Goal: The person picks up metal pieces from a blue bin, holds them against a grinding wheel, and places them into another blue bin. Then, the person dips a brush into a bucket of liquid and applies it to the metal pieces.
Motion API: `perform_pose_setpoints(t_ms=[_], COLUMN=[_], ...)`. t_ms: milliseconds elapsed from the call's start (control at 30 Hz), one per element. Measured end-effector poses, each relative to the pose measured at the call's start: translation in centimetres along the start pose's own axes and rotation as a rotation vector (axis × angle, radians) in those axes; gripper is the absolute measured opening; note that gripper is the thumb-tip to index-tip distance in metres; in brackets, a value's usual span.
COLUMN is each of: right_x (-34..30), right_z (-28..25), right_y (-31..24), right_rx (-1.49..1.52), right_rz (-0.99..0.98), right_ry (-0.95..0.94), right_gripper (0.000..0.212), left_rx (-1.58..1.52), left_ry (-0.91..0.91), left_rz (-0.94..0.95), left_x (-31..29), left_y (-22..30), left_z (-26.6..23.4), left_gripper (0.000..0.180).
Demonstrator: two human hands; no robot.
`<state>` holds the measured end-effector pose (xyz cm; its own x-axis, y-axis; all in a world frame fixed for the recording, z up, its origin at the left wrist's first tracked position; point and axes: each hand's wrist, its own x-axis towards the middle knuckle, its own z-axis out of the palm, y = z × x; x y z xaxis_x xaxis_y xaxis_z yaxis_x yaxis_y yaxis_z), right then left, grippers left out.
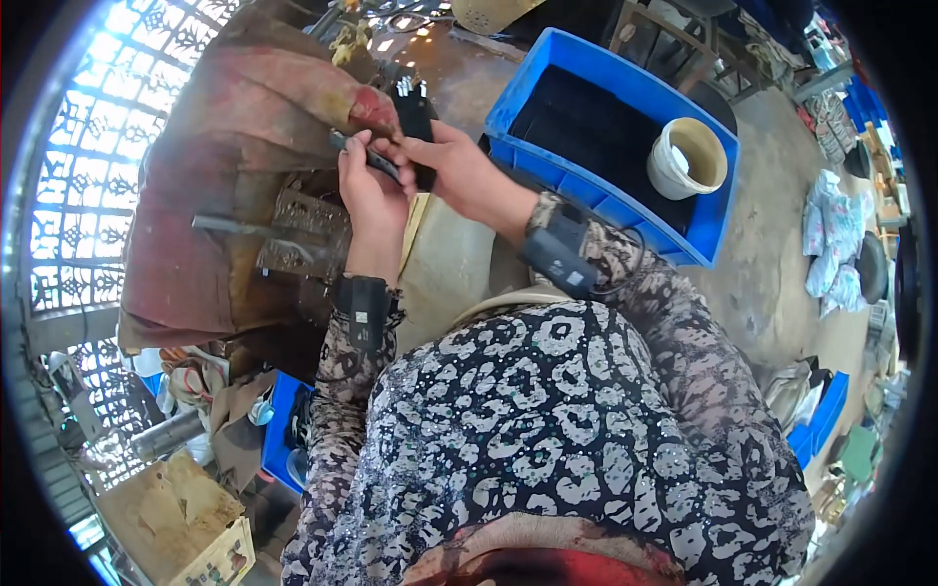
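Both my hands are raised close together in front of a cloth-covered machine. My left hand is closed round a narrow dark grey strip, whose far end sticks out past the thumb. Its exact kind I cannot make out. My right hand meets it from the right, thumb and fingers pinched at the strip's near end. Just beyond the fingers is a black block with shiny metal prongs on top; whether the right hand touches it is unclear.
A stained brown-red cloth drapes the machine at left, and a metal bar juts from it. At right stands a blue crate with black sheet material and a cream bucket inside. An open carton sits lower left.
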<state>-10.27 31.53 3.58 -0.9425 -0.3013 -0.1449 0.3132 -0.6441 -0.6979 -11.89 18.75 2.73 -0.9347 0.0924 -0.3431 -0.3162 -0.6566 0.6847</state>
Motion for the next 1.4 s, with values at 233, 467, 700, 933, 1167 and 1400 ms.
perform_pose_setpoints(t_ms=[233, 467, 700, 933, 1167, 1400], right_x=[-2.3, -2.5, -1.2, -1.3, -4.2, -7.5], right_z=[-4.1, -3.3, -4.2, -5.4, -9.1, -17.7], right_y=[-2.1, -2.7, -1.0, -0.2, 1.9, -1.0], right_rx=[-0.131, -0.326, -0.862, -1.127, -1.392, -1.546], right_rz=[0.105, 0.08, 0.121, 0.115, -0.546, 0.271], right_ry=[-0.06, -0.087, 0.11, 0.123, 0.245, 0.594], right_gripper=[0.019, 0.016, 0.016, 0.026, 0.029, 0.021], left_rx=[0.203, 0.24, 0.454, 0.573, 0.559, 0.55], left_ry=[-0.184, -0.303, -0.14, -0.033, -0.092, -0.153], left_rz=[-0.201, -0.1, -0.013, -0.013, -0.143, -0.08], left_x=[1.9, 3.0, 1.5, 3.7, 2.5, 1.8], left_y=[-0.4, 0.0, -1.2, -2.6, -3.9, -0.5], left_z=[-0.4, 0.1, 1.5, 0.5, 0.3, -3.9], left_gripper=[0.012, 0.011, 0.016, 0.018, 0.018, 0.019])
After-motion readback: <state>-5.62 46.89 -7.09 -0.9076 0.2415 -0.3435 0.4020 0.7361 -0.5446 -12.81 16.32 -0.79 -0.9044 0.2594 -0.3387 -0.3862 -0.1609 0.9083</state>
